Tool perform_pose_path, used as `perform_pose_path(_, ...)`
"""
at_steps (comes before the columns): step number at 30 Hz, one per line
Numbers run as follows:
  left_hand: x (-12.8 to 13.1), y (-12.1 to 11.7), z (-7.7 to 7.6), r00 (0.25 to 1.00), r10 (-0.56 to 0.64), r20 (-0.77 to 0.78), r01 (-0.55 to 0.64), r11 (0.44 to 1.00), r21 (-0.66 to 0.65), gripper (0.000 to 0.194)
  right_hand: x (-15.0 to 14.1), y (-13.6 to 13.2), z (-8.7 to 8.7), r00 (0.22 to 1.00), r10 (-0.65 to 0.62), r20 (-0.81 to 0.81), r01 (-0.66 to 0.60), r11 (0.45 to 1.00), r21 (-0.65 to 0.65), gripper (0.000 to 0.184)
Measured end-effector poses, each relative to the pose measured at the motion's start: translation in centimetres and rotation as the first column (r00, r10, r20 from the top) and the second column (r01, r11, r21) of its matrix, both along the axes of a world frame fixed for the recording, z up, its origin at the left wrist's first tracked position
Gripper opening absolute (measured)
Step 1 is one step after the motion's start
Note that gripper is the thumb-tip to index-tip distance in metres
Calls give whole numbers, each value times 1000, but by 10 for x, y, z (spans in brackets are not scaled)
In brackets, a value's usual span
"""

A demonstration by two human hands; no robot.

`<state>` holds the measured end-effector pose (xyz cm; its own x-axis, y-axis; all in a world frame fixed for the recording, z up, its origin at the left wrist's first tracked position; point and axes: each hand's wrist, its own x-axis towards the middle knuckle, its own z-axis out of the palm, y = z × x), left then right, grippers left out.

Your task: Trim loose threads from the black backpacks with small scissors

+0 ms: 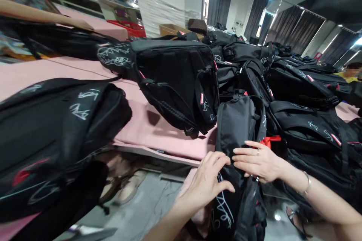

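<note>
The black bag (233,124), between four and five o'clock, bears white scribbles (226,211) low down. On it rest the left hand (206,180), loosely curled, thumb spread, and the right hand (256,162), nearly flat, neither gripping. One red ribbon (270,142) is just beside. On the table (166,147), a second bag (169,71) lies at twelve, a third bag (65,116) at nine; the heap (305,83) at two defies counting.

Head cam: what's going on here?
A person has the left hand and right hand on a black bag at the edge of the pink table, fingers spread rather than gripping. Other bags crowd the table around it. At upper left, another person's arm stretches out over one more.
</note>
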<state>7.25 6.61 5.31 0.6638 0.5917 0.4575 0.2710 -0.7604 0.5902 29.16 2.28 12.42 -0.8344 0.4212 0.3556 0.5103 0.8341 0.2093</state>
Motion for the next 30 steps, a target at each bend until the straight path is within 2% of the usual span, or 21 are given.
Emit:
perform_pose_path(2,0,-2,3,998,19,-54,-20,1000,-15,48,-5,18,-3,994,108,17,-107,994,-38,33)
perform_pose_path(4,-1,-7,4,990,70,-120,-69,998,13,46,-8,27,-15,985,168,-48,-169,986,-9,33)
perform_pose_path(8,-1,-29,-1,984,142,-107,-122,977,175,34,-10,20,-38,952,193,-236,-166,977,132,26)
perform_pose_path(13,-4,-62,-6,998,52,-26,-43,961,273,4,-10,-9,-39,967,110,-231,-59,974,220,24)
perform_pose_path(16,-8,-72,-2,999,-35,30,23,942,334,18,-2,-34,-35,984,53,-167,-15,975,223,27)
perform_pose_path(19,-7,-75,0,986,-153,64,121,929,350,28,6,-61,-33,992,-50,-117,67,987,145,24)
perform_pose_path(22,0,-75,-2,964,-247,101,194,909,370,22,12,-79,-32,987,-148,-68,156,978,138,24)
perform_pose_path(26,11,-74,-3,955,-272,117,204,892,403,12,15,-83,-32,985,-161,-58,170,950,261,31)
perform_pose_path(30,19,-72,-4,957,-252,145,181,907,380,13,16,-81,-35,980,-181,-85,197,944,264,28)
